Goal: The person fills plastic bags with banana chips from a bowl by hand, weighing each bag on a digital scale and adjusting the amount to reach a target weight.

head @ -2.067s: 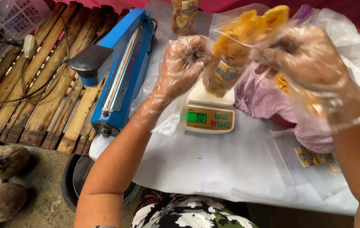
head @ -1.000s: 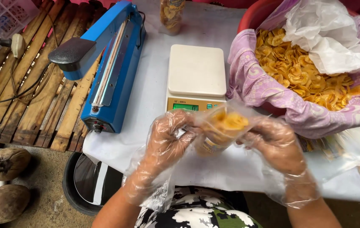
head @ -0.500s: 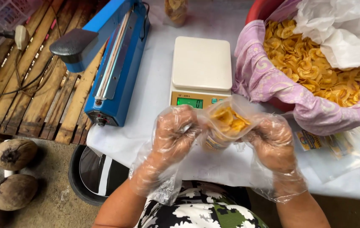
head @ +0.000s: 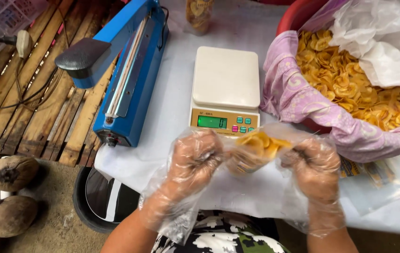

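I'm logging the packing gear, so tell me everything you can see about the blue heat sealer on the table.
The blue heat sealer is a long, metal-looking box lying lengthwise on the white-covered table, left of the scale. Its hinged arm is raised, ending in a dark grey handle. A silvery sealing strip runs along the base, and a small knob sits on its near end. Neither hand touches it.

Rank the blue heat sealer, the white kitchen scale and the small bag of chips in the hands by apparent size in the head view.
1. Blue heat sealer, the longest by far.
2. White kitchen scale.
3. Small bag of chips, held between the left hand and right hand; it sits nearest the camera yet looks smallest.
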